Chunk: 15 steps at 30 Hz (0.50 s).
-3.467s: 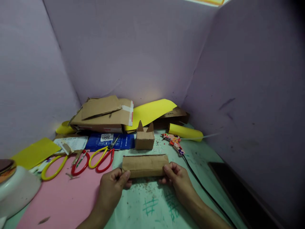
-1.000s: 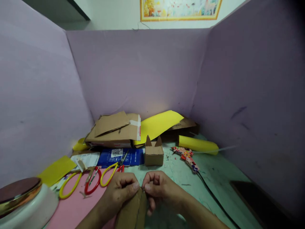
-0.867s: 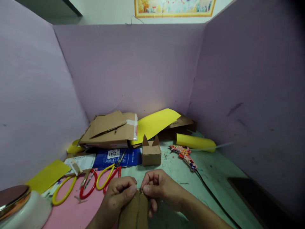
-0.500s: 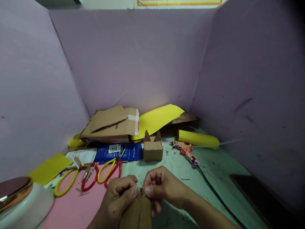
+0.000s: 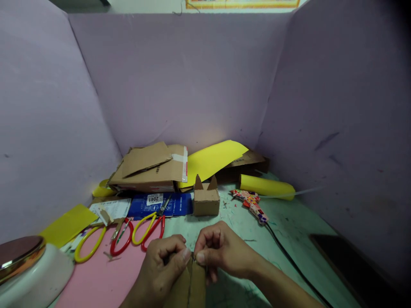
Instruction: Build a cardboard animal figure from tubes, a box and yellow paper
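A brown cardboard piece with a dark seam down its length is held upright at the bottom centre. My left hand is closed round its upper left edge, thumb on the near face. On the right, my right hand pinches the top corner beside the seam, thumb and forefinger together. The two hands nearly meet at the top of the piece. Beyond them stands a small cardboard box with two pointed ears.
Scissors with yellow and red handles lie left, over pink paper. A patterned glue gun with a black cord sits right, near rolled yellow paper. Flattened cardboard is behind. A white, gold-rimmed object stands front left.
Both hands and the cardboard piece have shifted very slightly to the right in the picture. Their grips look the same.
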{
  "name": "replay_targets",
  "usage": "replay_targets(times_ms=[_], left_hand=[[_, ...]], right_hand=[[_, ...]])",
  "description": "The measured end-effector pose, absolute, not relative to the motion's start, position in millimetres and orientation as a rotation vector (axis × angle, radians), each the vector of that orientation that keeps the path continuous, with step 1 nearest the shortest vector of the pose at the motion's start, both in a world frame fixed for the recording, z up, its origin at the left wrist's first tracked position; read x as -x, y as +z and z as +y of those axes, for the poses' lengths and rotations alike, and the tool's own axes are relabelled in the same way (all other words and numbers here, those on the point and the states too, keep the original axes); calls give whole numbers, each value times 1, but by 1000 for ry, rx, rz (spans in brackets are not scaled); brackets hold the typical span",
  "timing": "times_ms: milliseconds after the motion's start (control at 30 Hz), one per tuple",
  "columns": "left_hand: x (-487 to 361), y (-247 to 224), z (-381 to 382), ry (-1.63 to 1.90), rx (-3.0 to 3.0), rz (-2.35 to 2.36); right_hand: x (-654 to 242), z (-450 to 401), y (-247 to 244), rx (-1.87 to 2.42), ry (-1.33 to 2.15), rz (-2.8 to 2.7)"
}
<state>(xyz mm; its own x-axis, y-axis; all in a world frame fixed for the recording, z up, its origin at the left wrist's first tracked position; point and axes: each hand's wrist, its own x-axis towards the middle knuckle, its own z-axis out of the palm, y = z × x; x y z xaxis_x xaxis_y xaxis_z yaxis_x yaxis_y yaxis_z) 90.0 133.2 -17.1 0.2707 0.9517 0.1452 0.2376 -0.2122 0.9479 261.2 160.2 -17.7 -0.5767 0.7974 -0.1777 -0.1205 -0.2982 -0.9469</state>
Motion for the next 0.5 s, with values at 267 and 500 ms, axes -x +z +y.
replay_targets(times_ms=[267, 500], left_hand=[[-91, -20, 133, 980, -1657, 1104], [-91, -16, 135, 935, -1653, 1142]], right_hand=[[-262, 160, -19, 921, 1871, -1355], [-264, 160, -20, 920, 1826, -1405]])
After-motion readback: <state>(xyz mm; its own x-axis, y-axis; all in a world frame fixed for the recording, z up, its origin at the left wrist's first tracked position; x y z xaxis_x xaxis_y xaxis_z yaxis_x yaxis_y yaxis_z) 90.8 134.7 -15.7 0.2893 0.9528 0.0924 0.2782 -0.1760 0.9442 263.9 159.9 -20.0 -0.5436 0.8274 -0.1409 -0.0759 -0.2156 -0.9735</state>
